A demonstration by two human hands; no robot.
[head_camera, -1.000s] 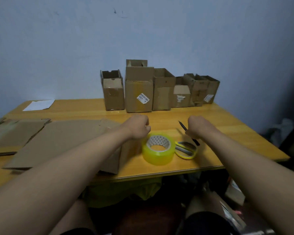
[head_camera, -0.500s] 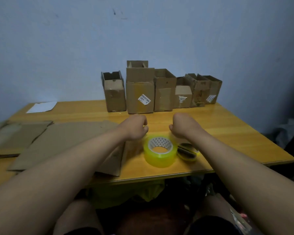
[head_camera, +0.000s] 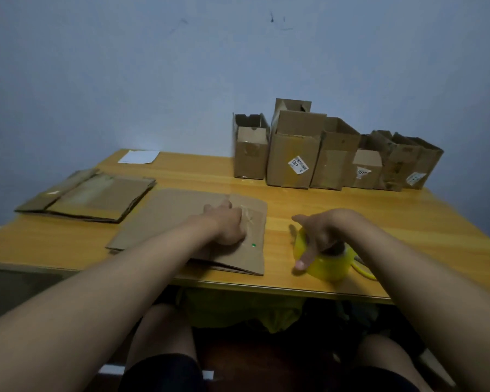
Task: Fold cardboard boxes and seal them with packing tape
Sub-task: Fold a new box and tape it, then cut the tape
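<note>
The left hand (head_camera: 229,225) rested, fingers curled, on the flattened cardboard box (head_camera: 181,222) lying at the near edge of the wooden table (head_camera: 408,222); whether it gripped the board cannot be told. The right hand (head_camera: 321,234) covered the yellow roll of tape (head_camera: 327,264) just right of that box, fingers spread over its top, thumb down its near side. Six open boxes (head_camera: 292,159) stood at the far edge.
</note>
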